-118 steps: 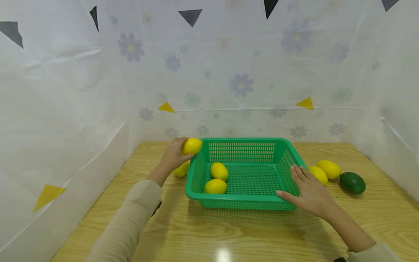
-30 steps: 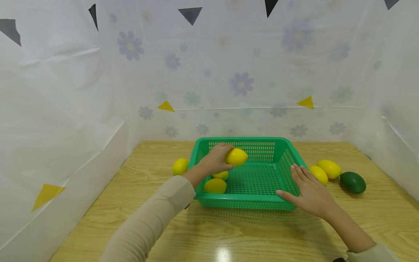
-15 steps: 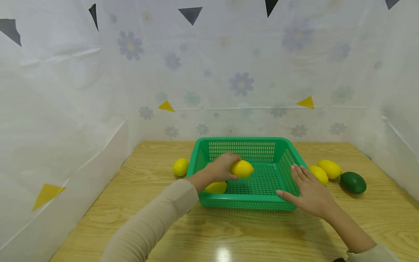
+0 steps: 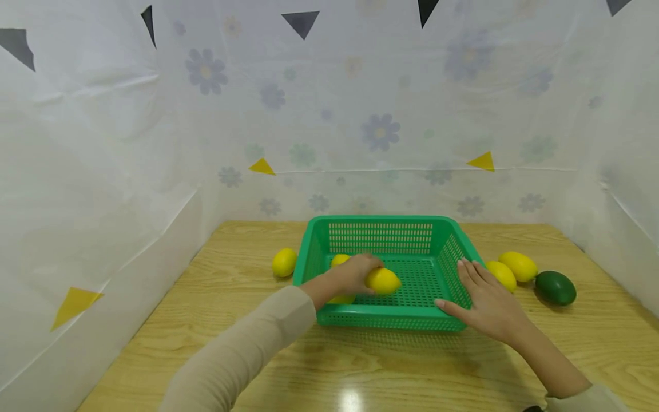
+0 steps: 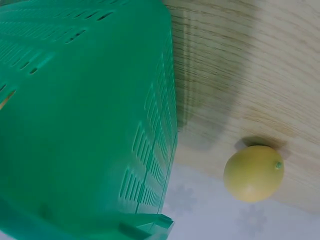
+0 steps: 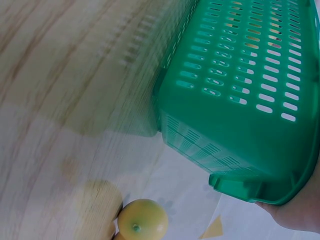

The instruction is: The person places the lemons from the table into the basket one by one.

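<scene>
The head view shows six lemons (image 4: 383, 281), one dark green fruit (image 4: 555, 288), one green basket (image 4: 386, 311), one left hand (image 4: 355, 274), one right hand (image 4: 486, 303), one wooden counter (image 4: 412, 366), three yellow triangles (image 4: 76, 308) and five dark triangles (image 4: 301, 24).

the left grip (image 4: 355, 274) holds a lemon (image 4: 384, 282) inside a green basket (image 4: 381, 311) that the right grip (image 4: 488, 303) touches.
</scene>
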Motion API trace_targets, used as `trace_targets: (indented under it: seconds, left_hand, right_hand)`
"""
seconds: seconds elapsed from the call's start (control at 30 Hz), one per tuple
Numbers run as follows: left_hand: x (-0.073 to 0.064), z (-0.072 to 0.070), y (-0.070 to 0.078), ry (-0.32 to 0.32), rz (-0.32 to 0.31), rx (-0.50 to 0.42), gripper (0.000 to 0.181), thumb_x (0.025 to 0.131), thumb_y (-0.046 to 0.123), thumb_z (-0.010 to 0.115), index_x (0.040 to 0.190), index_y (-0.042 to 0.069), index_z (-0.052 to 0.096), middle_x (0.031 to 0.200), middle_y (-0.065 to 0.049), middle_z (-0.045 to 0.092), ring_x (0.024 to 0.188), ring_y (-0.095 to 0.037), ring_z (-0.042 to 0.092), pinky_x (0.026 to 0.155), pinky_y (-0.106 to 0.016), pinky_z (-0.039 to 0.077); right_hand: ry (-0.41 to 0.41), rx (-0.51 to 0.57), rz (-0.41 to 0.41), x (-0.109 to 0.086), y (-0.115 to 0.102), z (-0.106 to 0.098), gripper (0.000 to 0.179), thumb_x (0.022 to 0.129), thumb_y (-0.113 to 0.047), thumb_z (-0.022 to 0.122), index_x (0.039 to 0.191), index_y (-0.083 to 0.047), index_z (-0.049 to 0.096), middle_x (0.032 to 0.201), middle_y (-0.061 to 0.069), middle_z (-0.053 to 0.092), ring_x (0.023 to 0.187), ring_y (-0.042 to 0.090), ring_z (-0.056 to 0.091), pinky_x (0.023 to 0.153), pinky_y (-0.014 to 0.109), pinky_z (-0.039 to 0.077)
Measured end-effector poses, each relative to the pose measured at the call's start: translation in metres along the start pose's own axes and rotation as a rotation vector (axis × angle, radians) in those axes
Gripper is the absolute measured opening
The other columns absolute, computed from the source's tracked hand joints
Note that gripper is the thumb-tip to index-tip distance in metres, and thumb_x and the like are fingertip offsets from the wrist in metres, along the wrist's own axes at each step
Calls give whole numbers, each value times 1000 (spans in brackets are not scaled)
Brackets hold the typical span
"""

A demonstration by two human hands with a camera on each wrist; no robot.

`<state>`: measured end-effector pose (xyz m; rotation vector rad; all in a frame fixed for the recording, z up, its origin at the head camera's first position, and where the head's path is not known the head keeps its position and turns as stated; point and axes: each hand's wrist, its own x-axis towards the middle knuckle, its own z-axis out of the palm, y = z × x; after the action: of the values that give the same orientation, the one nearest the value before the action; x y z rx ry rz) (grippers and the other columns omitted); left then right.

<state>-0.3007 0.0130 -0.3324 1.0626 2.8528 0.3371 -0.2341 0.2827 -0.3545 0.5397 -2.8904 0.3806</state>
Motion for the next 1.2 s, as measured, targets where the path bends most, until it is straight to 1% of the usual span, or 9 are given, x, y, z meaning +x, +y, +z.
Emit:
trace_targets:
  seconds: [0.2, 0.33, 0.47, 0.63, 0.77, 0.93, 1.1, 1.2]
  left_hand:
    - [1, 5, 1, -48, -17, 39, 56, 82, 23, 72, 131, 9, 50, 128, -5, 54, 116, -17, 52, 95, -25, 46]
    - [3, 8, 1, -66, 6, 55, 54, 83, 22, 71, 131, 9, 51, 129, -5, 54, 117, -17, 51, 95, -25, 46]
    - [5, 13, 1, -85, 26, 85, 48, 83, 19, 71, 127, 9, 55, 124, -5, 56, 114, -17, 52, 94, -24, 46]
    - [8, 19, 1, -96, 41, 100, 44, 82, 17, 71, 124, 9, 57, 120, -5, 59, 111, -16, 55, 91, -22, 47]
    - [10, 21, 2, -105, 42, 111, 45, 81, 16, 72, 123, 10, 57, 120, -5, 60, 110, -16, 56, 90, -21, 47]
    - [11, 20, 3, -120, 27, 116, 46, 81, 16, 72, 125, 10, 57, 121, -4, 60, 113, -16, 55, 92, -22, 47]
    - [10, 20, 2, -143, -4, 101, 49, 82, 16, 71, 128, 10, 54, 126, -4, 58, 118, -17, 53, 95, -23, 46]
    - [9, 20, 1, -148, -8, 88, 50, 83, 17, 71, 129, 10, 53, 128, -4, 57, 120, -18, 52, 96, -24, 46]
  right_hand:
    - [5, 0, -4, 0, 0, 1, 94, 87, -56, 52, 142, 12, 19, 147, 34, 19, 135, 51, 18, 105, 63, 21]
    - [10, -2, -4, 0, 0, 0, 94, 87, -56, 52, 142, 13, 19, 146, 35, 19, 135, 51, 18, 105, 62, 22]
    - [4, 5, -1, 0, 0, 1, 94, 87, -56, 52, 143, 12, 19, 147, 35, 19, 135, 51, 18, 105, 63, 21]
    - [9, 4, -5, 0, 1, 0, 93, 87, -55, 52, 143, 12, 19, 147, 35, 19, 135, 51, 18, 105, 63, 21]
    - [9, 3, -9, 0, 1, 0, 93, 87, -55, 52, 143, 12, 19, 147, 35, 19, 135, 51, 17, 106, 63, 21]
    - [7, 2, -6, 0, 1, 0, 93, 87, -55, 51, 143, 12, 18, 147, 34, 19, 135, 51, 17, 105, 63, 21]
    - [7, 0, -6, 0, 1, 0, 93, 87, -56, 52, 143, 12, 19, 147, 34, 19, 135, 51, 18, 105, 63, 21]
    - [8, -4, -7, 0, 2, 1, 93, 87, -56, 52, 143, 12, 19, 147, 34, 20, 135, 51, 18, 105, 63, 22]
